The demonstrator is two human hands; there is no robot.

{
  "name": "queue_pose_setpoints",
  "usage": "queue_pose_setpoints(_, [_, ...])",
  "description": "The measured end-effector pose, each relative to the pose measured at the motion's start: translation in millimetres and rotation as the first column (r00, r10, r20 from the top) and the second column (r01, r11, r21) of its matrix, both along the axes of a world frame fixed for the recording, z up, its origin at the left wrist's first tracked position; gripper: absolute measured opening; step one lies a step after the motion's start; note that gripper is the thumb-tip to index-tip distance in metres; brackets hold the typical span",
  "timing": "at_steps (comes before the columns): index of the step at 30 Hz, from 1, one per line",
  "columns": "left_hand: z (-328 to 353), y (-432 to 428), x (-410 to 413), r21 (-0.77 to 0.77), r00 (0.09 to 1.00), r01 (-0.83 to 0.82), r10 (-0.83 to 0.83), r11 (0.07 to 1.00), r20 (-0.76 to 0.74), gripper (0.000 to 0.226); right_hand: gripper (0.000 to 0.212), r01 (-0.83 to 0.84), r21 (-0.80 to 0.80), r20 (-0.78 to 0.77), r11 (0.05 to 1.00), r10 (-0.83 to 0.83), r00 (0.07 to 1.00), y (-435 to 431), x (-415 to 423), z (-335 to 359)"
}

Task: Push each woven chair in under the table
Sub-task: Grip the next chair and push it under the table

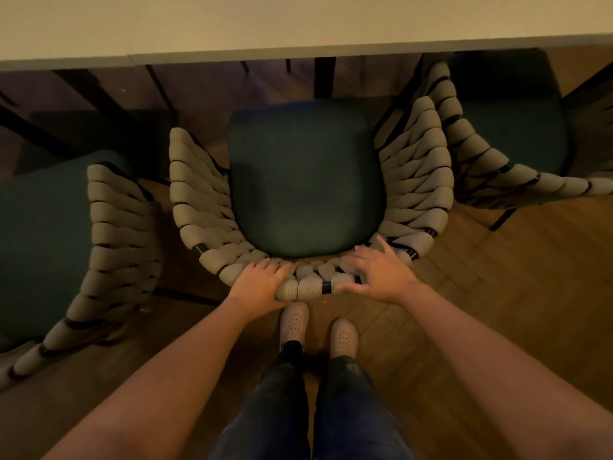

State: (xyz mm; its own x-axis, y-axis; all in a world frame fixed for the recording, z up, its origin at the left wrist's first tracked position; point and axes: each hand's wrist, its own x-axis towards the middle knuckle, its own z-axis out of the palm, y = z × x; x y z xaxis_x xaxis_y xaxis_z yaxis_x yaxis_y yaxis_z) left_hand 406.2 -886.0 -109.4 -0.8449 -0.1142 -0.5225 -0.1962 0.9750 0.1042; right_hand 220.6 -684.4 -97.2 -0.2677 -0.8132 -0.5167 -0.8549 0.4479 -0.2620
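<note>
The middle woven chair [305, 180] stands at the centre of the view. Its dark seat cushion is wholly in sight, and its front edge stops short of the pale worktop [298, 24], which runs across 12 o'clock. By my reading it has not gone under yet.

The left hand [260, 282] holds the top of the woven back at 6 o'clock, its fingers [275, 265] curled over the rim. The right hand [381, 273] lies just beside it on the same rim, fingers spread and nearly straight and gripping nothing. Whether it presses or only hovers I cannot tell.

A second woven chair [116, 227] at 9 o'clock sits farther out from the worktop and looks untouched. A third woven chair [481, 161] at 2 o'clock is turned at an angle, with its seat close to the edge but not clearly tucked in. All three seem left to do.

The light shoes [293, 322] stand on the wooden floor [497, 277] at 6 o'clock. No writing, brand or label can be read anywhere.
</note>
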Motion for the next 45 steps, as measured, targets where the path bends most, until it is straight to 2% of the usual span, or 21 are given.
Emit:
queue_pose_setpoints(2, [3,-5,-6,-0.027,0.997,0.067,-0.065,0.997,0.05,0.062,0.098,-0.158,0.057,-0.012,0.986,0.159,0.987,6,-11,-1])
queue_pose_setpoints(3, [5,-7,-9,-0.025,0.993,0.092,-0.09,0.995,0.073,0.056,0.087,-0.177,0.081,-0.045,0.981,0.181,0.982,7,-17,-2])
queue_pose_setpoints(6, [7,-16,-16,0.003,0.992,0.085,-0.085,0.996,0.088,0.047,0.036,-0.155,0.074,-0.149,0.985,0.164,0.975,-2,-27,0])
queue_pose_setpoints(8, [11,-28,-24,0.009,0.995,0.064,-0.064,0.998,0.079,0.048,0.028,-0.151,0.05,-0.155,0.987,0.157,0.975,-15,-31,3])
queue_pose_setpoints(19, [22,-101,-98,-0.093,0.989,0.144,-0.139,0.985,0.057,0.053,0.036,-0.085,0.03,-0.211,0.996,0.089,0.973,-78,-84,-4])
queue_pose_setpoints(26, [14,-142,-126,-0.078,0.986,0.165,-0.161,0.983,0.055,0.058,0.033,-0.053,0.008,-0.172,0.999,0.053,0.984,-109,-116,-12])
queue_pose_setpoints(32, [11,-148,-130,-0.06,0.977,0.212,-0.21,0.976,0.03,0.053,0.033,-0.061,-0.003,-0.168,0.998,0.059,0.984,-110,-122,-20])
queue_pose_setpoints(38, [7,-144,-132,-0.083,0.981,0.191,-0.186,0.978,0.059,0.048,0.034,-0.041,0.069,-0.14,0.997,0.05,0.989,-113,-123,-15])
queue_pose_setpoints(42, [9,-140,-124,-0.149,0.992,0.092,-0.079,0.985,0.095,0.068,0.049,0.003,0.234,-0.06,0.972,0.011,0.998,-121,-121,-6])
queue_pose_setpoints(45, [20,-130,-104,-0.128,1.0,0.029,-0.029,0.991,-0.001,0.079,0.073,0.063,0.265,0.033,0.962,-0.075,0.997,-130,-110,8])
